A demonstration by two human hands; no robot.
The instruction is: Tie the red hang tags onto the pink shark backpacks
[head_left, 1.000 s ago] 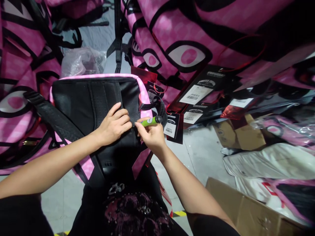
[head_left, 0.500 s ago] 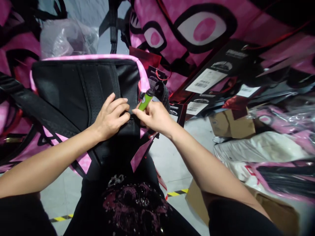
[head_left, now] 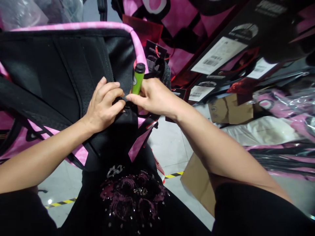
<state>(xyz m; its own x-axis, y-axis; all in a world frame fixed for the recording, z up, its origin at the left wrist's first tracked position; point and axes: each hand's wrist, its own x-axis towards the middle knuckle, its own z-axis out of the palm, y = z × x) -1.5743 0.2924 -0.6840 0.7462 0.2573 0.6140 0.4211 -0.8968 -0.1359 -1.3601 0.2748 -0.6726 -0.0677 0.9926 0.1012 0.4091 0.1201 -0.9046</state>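
A black backpack with pink piping point(head_left: 43, 65) lies across my lap, its padded back panel facing up. My right hand point(head_left: 154, 95) is closed around a slim green lighter point(head_left: 137, 80) whose black end points up. Its thumb tip and the hidden front fingers are close to the bag's lower right part. My left hand point(head_left: 104, 105) rests on the back panel, fingers curled and thumb pinching at the black fabric beside the right thumb. What exactly is between its fingertips is hidden. A pink triangular strap tab point(head_left: 139, 144) hangs below the hands.
Other pink backpacks point(head_left: 177, 39) with black hang tags point(head_left: 219, 59) crowd the upper right. A cardboard box point(head_left: 230, 109) and plastic-wrapped goods point(head_left: 268, 131) are on the right. Clear plastic wrapping point(head_left: 22, 14) shows at upper left. Yellow-black tape point(head_left: 174, 175) marks the floor.
The view has moved closer to the bag. My right hand has turned the lighter more upright. My left hand stays on the bag, its fingers near the right thumb.
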